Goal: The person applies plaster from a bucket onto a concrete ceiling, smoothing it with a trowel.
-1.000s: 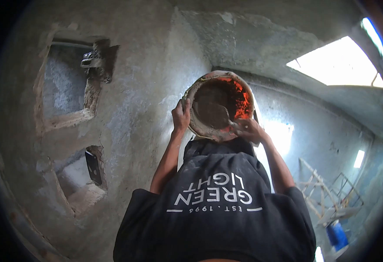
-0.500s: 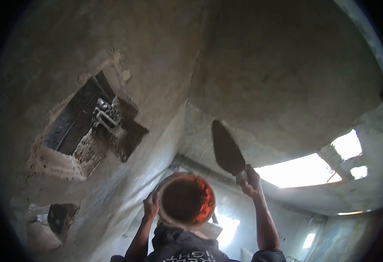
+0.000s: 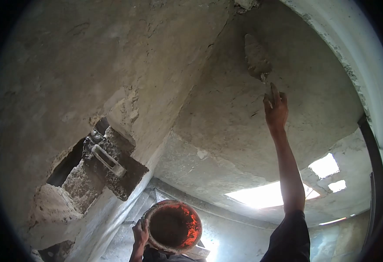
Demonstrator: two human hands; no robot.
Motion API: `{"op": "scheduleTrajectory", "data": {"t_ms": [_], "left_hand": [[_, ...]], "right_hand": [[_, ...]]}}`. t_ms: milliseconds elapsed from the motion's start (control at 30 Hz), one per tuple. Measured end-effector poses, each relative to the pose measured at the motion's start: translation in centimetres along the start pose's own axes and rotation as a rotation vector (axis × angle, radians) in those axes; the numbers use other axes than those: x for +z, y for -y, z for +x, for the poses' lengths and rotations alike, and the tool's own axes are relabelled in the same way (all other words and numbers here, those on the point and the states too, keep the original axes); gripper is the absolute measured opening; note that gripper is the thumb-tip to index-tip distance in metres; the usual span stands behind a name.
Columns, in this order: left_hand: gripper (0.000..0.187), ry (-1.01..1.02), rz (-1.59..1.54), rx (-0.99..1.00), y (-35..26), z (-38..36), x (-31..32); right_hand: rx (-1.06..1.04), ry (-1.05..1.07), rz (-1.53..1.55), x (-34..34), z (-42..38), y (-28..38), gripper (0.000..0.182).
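My left hand grips the rim of a round orange-red bucket from its left side. Grey mortar crusts the bucket's rim and wall, and its mouth faces the camera low in the view. Raised high on an outstretched arm, my right hand is closed around the handle of a pointed trowel. Grey mortar coats the trowel's blade, which overlaps the plastered wall near the upper corner. Most of the trowel's handle is hidden by my fingers.
A plastering float with a pale handle lies at a broken, rough-edged opening in the left wall. Bright window openings show at lower right. A pale curved band edges the wall at upper right.
My right hand has moved up with the trowel, from beside the bucket to the upper wall. The bucket sits slightly lower and further left in view, and the camera's view has shifted.
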State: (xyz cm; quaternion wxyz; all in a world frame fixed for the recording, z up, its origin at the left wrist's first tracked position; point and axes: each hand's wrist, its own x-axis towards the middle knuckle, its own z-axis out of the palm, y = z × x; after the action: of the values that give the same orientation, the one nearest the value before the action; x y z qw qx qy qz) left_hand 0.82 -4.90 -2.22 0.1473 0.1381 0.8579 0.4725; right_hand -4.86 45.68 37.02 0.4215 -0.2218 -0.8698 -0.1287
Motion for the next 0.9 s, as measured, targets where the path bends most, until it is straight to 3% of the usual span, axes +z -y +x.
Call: {"op": "scheduleTrajectory", "data": {"t_ms": [267, 333, 533, 667, 733, 767, 833, 900], "left_hand": [[0.028, -0.005, -0.068, 0.041, 1.1, 0.6, 0.7], [0.029, 0.003, -0.070, 0.026, 0.8, 0.5, 0.4], [0.034, 0.033, -0.067, -0.020, 1.1, 0.5, 0.7], [0.034, 0.048, -0.066, -0.042, 0.4, 0.5, 0.2], [0.034, 0.039, -0.072, -0.035, 0.5, 0.6, 0.5], [0.034, 0.029, -0.071, -0.032, 0.8, 0.5, 0.7], [0.034, 0.014, -0.069, -0.026, 1.2, 0.4, 0.8], [0.036, 0.022, -0.071, -0.050, 1.2, 0.5, 0.9]], "right_hand": [[-0.028, 0.098, -0.149, 2.8, -3.1, -2.1, 0.046], [0.005, 0.269, -0.066, 1.2, -4.1, -0.7, 0.046], [-0.054, 0.033, -0.074, -0.9, 2.2, -0.2, 0.047], [-0.055, 0.056, -0.108, 0.5, 3.0, -1.0, 0.047], [-0.031, 0.256, -0.220, 1.1, 1.1, -1.1, 0.051], [-0.035, 0.253, -0.222, 1.1, 0.1, -1.1, 0.051], [-0.115, 0.534, -0.208, 1.1, -1.6, -0.7, 0.049], [-0.113, 0.534, -0.172, 0.2, -2.1, -0.2, 0.048]]}}
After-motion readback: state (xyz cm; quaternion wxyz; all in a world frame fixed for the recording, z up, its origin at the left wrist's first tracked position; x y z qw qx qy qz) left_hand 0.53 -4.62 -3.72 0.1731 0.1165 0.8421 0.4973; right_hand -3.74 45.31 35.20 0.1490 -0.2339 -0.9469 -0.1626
